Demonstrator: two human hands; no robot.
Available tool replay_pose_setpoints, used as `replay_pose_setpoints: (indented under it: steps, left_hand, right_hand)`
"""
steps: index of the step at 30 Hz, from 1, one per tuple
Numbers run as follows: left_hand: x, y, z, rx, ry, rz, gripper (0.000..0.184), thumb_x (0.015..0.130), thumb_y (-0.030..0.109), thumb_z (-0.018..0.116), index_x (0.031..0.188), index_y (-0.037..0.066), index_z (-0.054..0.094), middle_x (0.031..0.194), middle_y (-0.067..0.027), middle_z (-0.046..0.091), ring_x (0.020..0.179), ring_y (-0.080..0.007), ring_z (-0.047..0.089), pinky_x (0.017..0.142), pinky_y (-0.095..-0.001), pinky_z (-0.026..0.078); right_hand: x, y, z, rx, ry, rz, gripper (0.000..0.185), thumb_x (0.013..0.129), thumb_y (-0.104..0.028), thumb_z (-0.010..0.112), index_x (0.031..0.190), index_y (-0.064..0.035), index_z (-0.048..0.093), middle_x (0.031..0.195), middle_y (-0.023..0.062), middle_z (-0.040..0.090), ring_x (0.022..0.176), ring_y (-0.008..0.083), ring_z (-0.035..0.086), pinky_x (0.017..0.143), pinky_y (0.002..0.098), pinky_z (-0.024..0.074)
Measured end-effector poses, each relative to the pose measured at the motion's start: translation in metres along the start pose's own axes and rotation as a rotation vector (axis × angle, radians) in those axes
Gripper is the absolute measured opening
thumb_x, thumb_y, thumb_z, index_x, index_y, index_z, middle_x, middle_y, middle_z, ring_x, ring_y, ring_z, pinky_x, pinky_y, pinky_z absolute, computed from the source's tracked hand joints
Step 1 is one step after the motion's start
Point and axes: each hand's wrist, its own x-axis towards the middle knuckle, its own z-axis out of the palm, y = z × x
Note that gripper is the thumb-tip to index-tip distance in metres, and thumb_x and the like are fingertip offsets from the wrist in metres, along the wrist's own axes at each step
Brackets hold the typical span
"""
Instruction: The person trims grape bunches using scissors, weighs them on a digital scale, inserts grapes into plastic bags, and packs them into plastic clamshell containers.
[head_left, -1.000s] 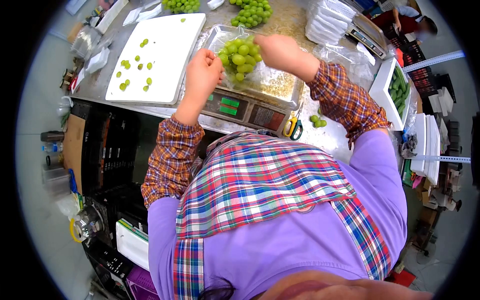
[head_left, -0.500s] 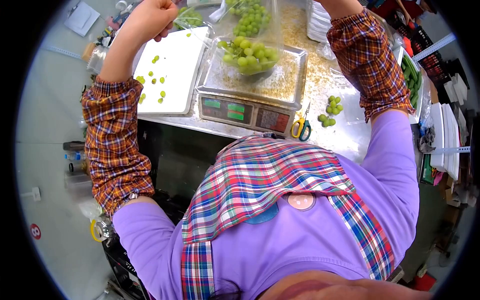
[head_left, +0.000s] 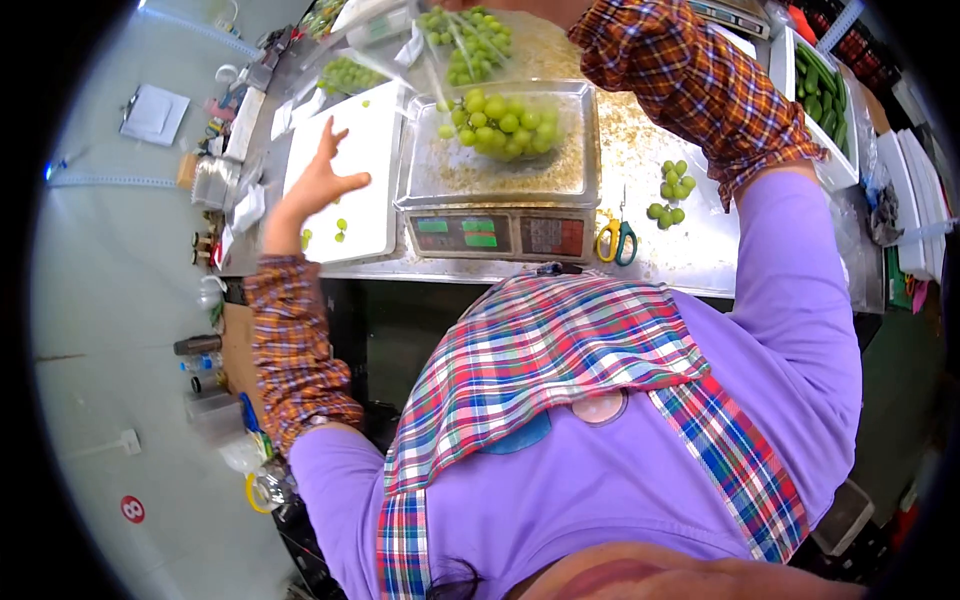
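Note:
Over the white board (head_left: pixel 375 225), my left hand (head_left: pixel 322 188) is open, its fingers spread and holding nothing. Loose green grapes (head_left: pixel 340 230) lie on that board near it. My right hand (head_left: pixel 545 8) is at the top edge of the view, partly cut off; its fingers appear closed on the upper part of a clear plastic bag (head_left: pixel 432 75). A bunch of green grapes (head_left: pixel 505 125) sits at the bag's lower end, on the metal pan (head_left: pixel 560 185) of a digital scale (head_left: pixel 500 233). More green grapes (head_left: pixel 475 45) are behind it.
Yellow-and-green scissors (head_left: pixel 616 240) lie beside the scale, with small grape clusters (head_left: pixel 675 182) to their right. A white crate (head_left: pixel 785 75) of green cucumbers (head_left: pixel 820 90) stands at the right. More grapes (head_left: pixel 345 75) lie at the back left.
My left hand has come down from the top edge and opened over the board. My right hand has moved left, above the scale. The bag's upper part now leans left.

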Motion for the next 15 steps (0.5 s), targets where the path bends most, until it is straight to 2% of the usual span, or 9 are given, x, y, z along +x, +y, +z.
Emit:
replay_pose_setpoints:
  steps: [2,5,6,8,9,10,12,14,15]
  left_hand:
    - [0.012,0.017,0.035,-0.054,-0.006,0.073,0.120,0.064,0.029,0.081,0.145,0.004,-0.005,0.143,-0.0221,0.029,0.133,-0.0332,0.028,0.108,-0.0386,0.025]
    - [0.044,0.078,0.069,-0.172,0.068,0.232,0.119,0.064,0.021,0.079,0.143,0.000,-0.006,0.146,-0.0229,0.022,0.137,-0.0310,0.021,0.109,-0.0332,0.022]
    - [0.052,0.100,0.076,-0.166,0.092,0.243,0.115,0.065,0.016,0.075,0.144,0.006,-0.008,0.148,-0.0210,0.017,0.138,-0.0299,0.016,0.108,-0.0350,0.023]
    - [0.079,0.122,0.096,-0.074,0.356,0.575,0.092,0.067,0.018,0.075,0.140,-0.001,0.023,0.136,-0.0198,0.038,0.125,-0.0280,0.037,0.101,-0.0315,0.033]
    - [0.095,0.117,0.102,-0.095,0.367,0.549,0.078,0.070,0.017,0.074,0.133,-0.003,0.033,0.128,-0.0176,0.044,0.117,-0.0259,0.043,0.096,-0.0316,0.036]
    - [0.111,0.106,0.113,-0.116,0.377,0.522,0.065,0.072,0.017,0.073,0.125,-0.004,0.042,0.120,-0.0153,0.051,0.108,-0.0238,0.048,0.092,-0.0317,0.039]
    - [0.120,0.109,0.115,-0.292,0.360,0.421,0.043,0.077,0.016,0.070,0.111,-0.006,0.056,0.105,-0.0102,0.059,0.093,-0.0192,0.053,0.082,-0.0305,0.042]
    - [0.110,0.108,0.111,-0.598,0.293,0.263,0.026,0.082,0.015,0.066,0.099,-0.005,0.063,0.091,-0.0045,0.063,0.080,-0.0142,0.054,0.073,-0.0278,0.043]
    - [0.102,0.113,0.096,-0.411,0.250,0.134,0.025,0.085,0.016,0.064,0.101,-0.003,0.064,0.089,-0.0026,0.063,0.077,-0.0119,0.053,0.069,-0.0249,0.042]
  right_hand:
    - [-0.003,0.003,-0.002,-0.001,-0.098,-0.015,0.015,0.086,-0.010,0.054,0.091,0.0013,0.063,0.058,0.0020,0.051,0.045,0.0099,0.046,0.039,0.0230,0.0357]
    - [-0.015,0.005,0.002,-0.084,-0.140,-0.070,0.019,0.085,-0.011,0.055,0.096,0.0022,0.064,0.060,0.0040,0.056,0.045,0.0105,0.048,0.040,0.0240,0.0374]
    - [0.001,0.024,0.005,-0.239,-0.067,-0.122,0.024,0.082,-0.014,0.057,0.101,-0.0026,0.067,0.070,0.0037,0.060,0.050,0.0084,0.048,0.044,0.0226,0.0406]
    - [-0.020,0.015,0.015,-0.258,-0.044,-0.099,0.025,0.081,-0.010,0.058,0.102,-0.0002,0.065,0.070,0.0043,0.060,0.050,0.0086,0.050,0.044,0.0216,0.0396]
    - [-0.024,0.017,0.016,-0.212,-0.060,-0.089,0.025,0.080,-0.010,0.059,0.102,0.0010,0.065,0.070,0.0044,0.060,0.051,0.0092,0.051,0.042,0.0224,0.0389]
    - [-0.030,0.016,0.015,-0.351,-0.132,-0.114,0.035,0.083,-0.018,0.060,0.114,-0.0016,0.058,0.070,0.0034,0.057,0.052,0.0089,0.052,0.045,0.0224,0.0431]
    - [-0.046,0.017,0.013,-0.535,-0.085,-0.124,0.046,0.084,-0.026,0.060,0.122,-0.0012,0.051,0.074,0.0064,0.062,0.053,0.0128,0.056,0.049,0.0246,0.0472]
    - [-0.045,0.031,-0.013,-0.640,-0.040,-0.202,0.063,0.086,-0.036,0.060,0.136,-0.0052,0.037,0.094,0.0132,0.063,0.072,0.0171,0.061,0.058,0.0265,0.0513]
    - [-0.049,0.041,-0.031,-0.613,-0.011,-0.243,0.066,0.085,-0.038,0.060,0.138,-0.0065,0.034,0.100,0.0150,0.061,0.078,0.0184,0.062,0.062,0.0274,0.0523]
